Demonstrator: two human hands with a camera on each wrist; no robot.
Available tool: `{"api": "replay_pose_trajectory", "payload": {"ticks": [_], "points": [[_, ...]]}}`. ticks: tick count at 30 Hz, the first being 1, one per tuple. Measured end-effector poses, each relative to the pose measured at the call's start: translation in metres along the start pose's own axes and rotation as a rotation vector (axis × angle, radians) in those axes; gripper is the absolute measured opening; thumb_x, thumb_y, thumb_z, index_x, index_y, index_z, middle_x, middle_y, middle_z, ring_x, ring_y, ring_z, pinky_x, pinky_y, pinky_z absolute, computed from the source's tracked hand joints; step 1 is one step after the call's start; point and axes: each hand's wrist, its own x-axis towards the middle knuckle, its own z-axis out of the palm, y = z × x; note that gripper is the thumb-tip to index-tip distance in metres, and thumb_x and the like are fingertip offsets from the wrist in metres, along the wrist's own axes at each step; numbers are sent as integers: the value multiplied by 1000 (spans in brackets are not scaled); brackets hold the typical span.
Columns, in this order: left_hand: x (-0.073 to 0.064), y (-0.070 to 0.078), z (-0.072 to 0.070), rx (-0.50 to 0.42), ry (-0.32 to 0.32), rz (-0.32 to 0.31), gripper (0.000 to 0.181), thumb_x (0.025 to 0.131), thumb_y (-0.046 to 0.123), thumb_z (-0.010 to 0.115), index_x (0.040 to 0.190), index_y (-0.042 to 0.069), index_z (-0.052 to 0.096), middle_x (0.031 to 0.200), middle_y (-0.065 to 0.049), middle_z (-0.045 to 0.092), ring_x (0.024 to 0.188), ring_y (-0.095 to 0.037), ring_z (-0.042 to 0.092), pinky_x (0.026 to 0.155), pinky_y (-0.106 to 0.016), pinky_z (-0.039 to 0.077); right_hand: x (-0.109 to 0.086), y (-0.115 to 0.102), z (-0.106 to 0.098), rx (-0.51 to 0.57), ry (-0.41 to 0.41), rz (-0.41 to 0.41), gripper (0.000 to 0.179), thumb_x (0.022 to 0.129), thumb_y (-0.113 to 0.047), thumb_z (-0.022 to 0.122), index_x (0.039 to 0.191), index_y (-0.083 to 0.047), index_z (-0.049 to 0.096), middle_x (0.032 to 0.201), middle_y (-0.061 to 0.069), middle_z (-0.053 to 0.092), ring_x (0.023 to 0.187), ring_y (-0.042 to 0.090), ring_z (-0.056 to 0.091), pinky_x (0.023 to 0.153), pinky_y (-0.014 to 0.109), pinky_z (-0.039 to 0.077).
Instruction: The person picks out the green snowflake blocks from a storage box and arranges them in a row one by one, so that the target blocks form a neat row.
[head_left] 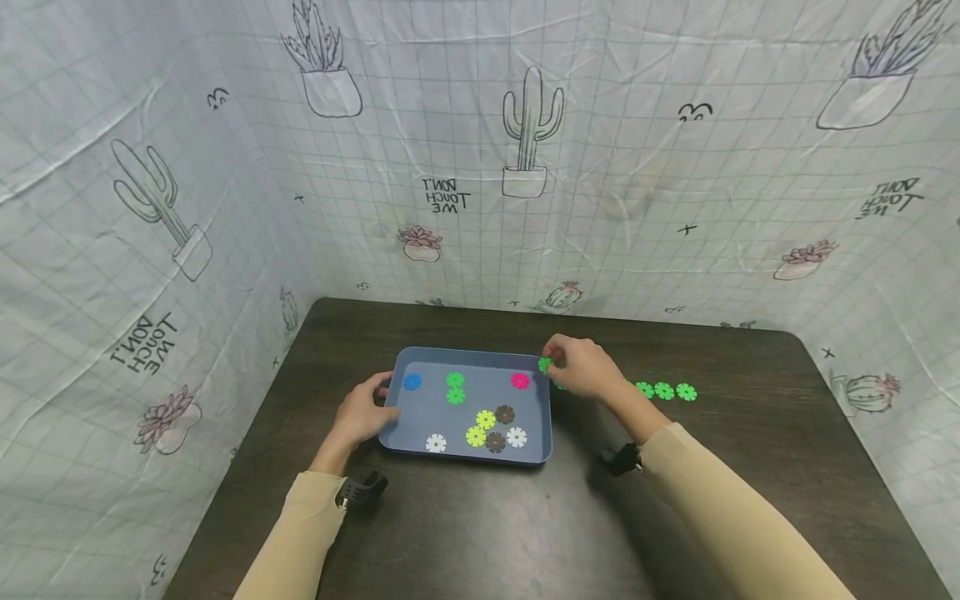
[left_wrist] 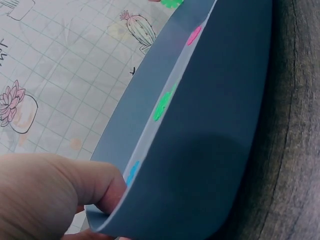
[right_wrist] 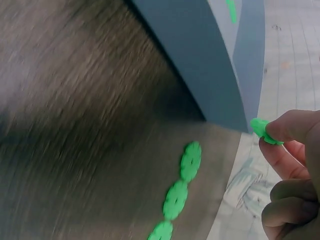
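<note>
A bright green disc (head_left: 545,365), its rim notched like a flower's petals, is pinched between thumb and fingertips of a person's right hand (head_left: 588,367) at the far right corner of a shallow blue-gray tray (head_left: 427,417); whether disc and rim touch cannot be told. The left hand (head_left: 362,412) grips the tray's left wall, thumb bent over the inside. To the right, a row of green discs (head_left: 664,391) of the same cut lies flat on the dark wood-grain surface (head_left: 487,533), partly hidden by the right arm. Inside the tray, a blue disc (head_left: 412,382) sits near the far left corner, a pair of green discs (head_left: 455,392) by the middle and a pink disc (head_left: 520,381) near the far right, with yellow discs (head_left: 476,436), brown discs (head_left: 505,414) and white discs (head_left: 436,443) toward the near wall. Low walls with rounded corners ring the tray on every side. A broad stretch of bare wood runs between the forearms, another beyond the row's right end, while a narrower strip separates the tray from the patterned sheet (head_left: 600,233) behind.
</note>
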Motion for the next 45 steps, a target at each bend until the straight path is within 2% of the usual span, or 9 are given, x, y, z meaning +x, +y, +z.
{"api": "replay_pose_trajectory", "payload": {"ticks": [11, 16, 22, 29, 39, 45], "points": [[-1, 0, 1, 6, 8, 2, 71, 82, 7, 73, 150, 10, 54, 125, -18, 67, 103, -36, 66, 79, -47, 56, -15, 39, -19, 5, 43, 22, 20, 94, -18, 68, 112, -10, 67, 106, 9, 71, 87, 25, 65, 75, 47, 50], [0, -1, 1, 1, 6, 0, 71, 82, 7, 73, 150, 10, 53, 126, -18, 67, 104, -37, 66, 81, -48, 57, -23, 58, -24, 9, 48, 50, 22, 95, -19, 66, 115, -9, 66, 108, 11, 71, 80, 24, 63, 70, 44, 49], [0, -1, 1, -2, 3, -4, 71, 82, 6, 74, 150, 10, 53, 126, -18, 67, 104, -37, 66, 81, -48, 57, -33, 81, -29, 9, 61, 81, 23, 96, -19, 66, 116, -7, 66, 106, 12, 71, 87, 28, 65, 72, 46, 49], [0, -1, 2, -5, 8, 1, 71, 81, 6, 74, 150, 10, 54, 125, -17, 67, 103, -35, 67, 79, -47, 57, -47, 106, -36, 16, 64, 129, 25, 97, -20, 65, 117, -5, 66, 107, 14, 70, 79, 25, 62, 67, 42, 47], [-1, -1, 5, -7, 4, -2, 71, 81, 6, 73, 149, 10, 54, 124, -17, 68, 102, -35, 67, 79, -46, 57, -74, 152, -49, 29, 59, 190, 30, 100, -22, 63, 122, -1, 64, 112, 21, 67, 96, 38, 65, 73, 51, 51], [-1, 1, 2, -5, 12, -2, 72, 80, 6, 73, 149, 10, 54, 125, -18, 67, 105, -37, 66, 80, -47, 56, -86, 174, -63, 38, 74, 228, 34, 101, -23, 63, 124, 1, 62, 115, 26, 65, 98, 42, 64, 73, 52, 50]]}}
